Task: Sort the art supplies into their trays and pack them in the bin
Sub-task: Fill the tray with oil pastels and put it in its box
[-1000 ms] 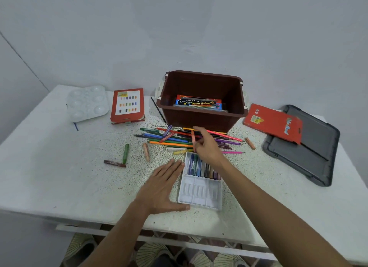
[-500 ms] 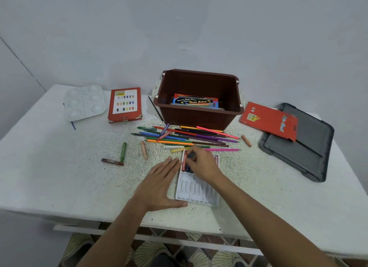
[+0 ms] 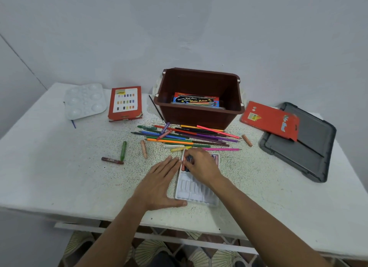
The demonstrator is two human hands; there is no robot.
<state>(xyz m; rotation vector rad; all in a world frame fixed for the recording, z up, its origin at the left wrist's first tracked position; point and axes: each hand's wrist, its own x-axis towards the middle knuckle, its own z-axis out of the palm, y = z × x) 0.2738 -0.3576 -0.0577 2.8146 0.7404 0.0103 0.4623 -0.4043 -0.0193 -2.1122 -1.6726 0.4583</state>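
Far left: palette (image 3: 85,101) and red box (image 3: 125,103), not in play. Three loose crayons (image 3: 123,151) lie left and far of the tray (image 3: 199,195), nearer the left hand (image 3: 159,185). That hand is flat, fingers straight, set against the tray's left edge with the thumb along its near edge. It braces the tray and holds nothing.

Tray slots run near-far; near row bare. Right hand (image 3: 201,165) is over the tray's far-left corner, fingers curled on an orange crayon (image 3: 182,165). Crayon axis is near-far, in line with the leftmost slot, so seating it probably needs only a press down.

Pencils (image 3: 189,136) lie just beyond the tray, axes left-right, crosswise to the slots. Bin (image 3: 199,117) sits behind them. A stray peach crayon (image 3: 247,140) lies right of the pile, nearer the right hand.
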